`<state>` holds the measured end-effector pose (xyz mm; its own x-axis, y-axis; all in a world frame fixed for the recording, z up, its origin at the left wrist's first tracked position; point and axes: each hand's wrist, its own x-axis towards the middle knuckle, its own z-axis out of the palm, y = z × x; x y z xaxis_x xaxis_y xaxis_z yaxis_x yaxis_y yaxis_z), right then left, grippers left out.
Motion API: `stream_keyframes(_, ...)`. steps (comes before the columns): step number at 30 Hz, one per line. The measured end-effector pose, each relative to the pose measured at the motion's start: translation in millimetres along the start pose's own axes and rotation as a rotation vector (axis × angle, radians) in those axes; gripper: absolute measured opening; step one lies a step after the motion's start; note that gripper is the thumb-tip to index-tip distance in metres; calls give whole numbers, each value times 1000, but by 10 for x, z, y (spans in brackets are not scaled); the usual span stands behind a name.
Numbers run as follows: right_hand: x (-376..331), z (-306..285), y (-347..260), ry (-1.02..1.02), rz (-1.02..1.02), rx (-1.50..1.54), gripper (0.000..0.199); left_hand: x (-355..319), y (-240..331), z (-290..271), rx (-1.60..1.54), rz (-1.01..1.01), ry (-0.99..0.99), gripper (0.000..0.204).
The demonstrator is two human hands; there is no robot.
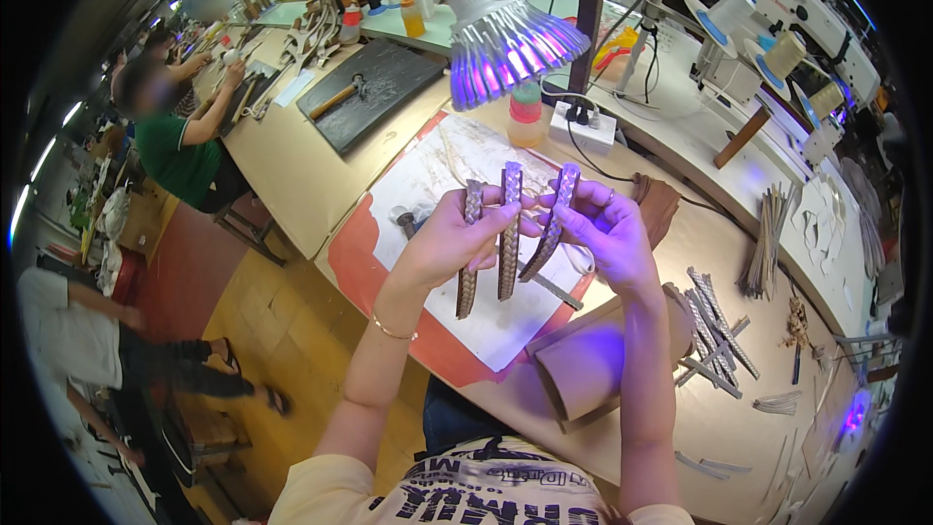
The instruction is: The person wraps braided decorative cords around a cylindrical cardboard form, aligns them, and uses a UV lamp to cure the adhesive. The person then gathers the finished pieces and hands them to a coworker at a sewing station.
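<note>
Nearest the camera, two bare forearms rise from the lower edge, the left one wearing a thin gold bracelet at the wrist. The left hand is closed around two braided straps: a shorter strap at the outer side and a longer middle strap, both held upright and hanging below the palm. Each is a narrow, flat strip with a woven, scale-like pattern in pale and brown tones and a tapered lower end. The right hand pinches a third strap between thumb and fingers; it leans inward, its lower tip close to the middle strap, its upper end washed violet by the lamp. All three are held in the air above the white work mat with its red-orange border, which lies on the tan workbench.

Just right of the hands a brown cardboard-coloured tube lies on the bench, and beyond it a loose pile of more braided strips. Farther right sits a bundle of thin sticks. Above the hands hangs a lamp glowing purple, with a small bottle behind it. Farther left, a dark slab carries a hammer, and a person in a green shirt sits at the neighbouring bench.
</note>
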<state>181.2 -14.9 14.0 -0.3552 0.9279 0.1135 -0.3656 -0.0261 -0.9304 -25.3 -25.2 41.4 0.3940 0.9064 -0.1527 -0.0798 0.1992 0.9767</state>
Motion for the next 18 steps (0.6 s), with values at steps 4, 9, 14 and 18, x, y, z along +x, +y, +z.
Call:
stream_keyframes(4, 8, -33, -6, 46, 44, 30, 27, 56, 8, 10, 10, 11, 11, 30)
stream_keyframes(9, 2, -74, -17, 86, 95, -10, 30, 88, 38, 30, 104, 31, 40, 29)
stream_keyframes(14, 22, -67, -25, 136, 90, -36, 32, 260, 38, 13, 69, 85, 2, 31)
stream_keyframes(18, 101, -107, -92, 167, 108, -30, 34, 416, 29, -27, 7, 83, -28, 28)
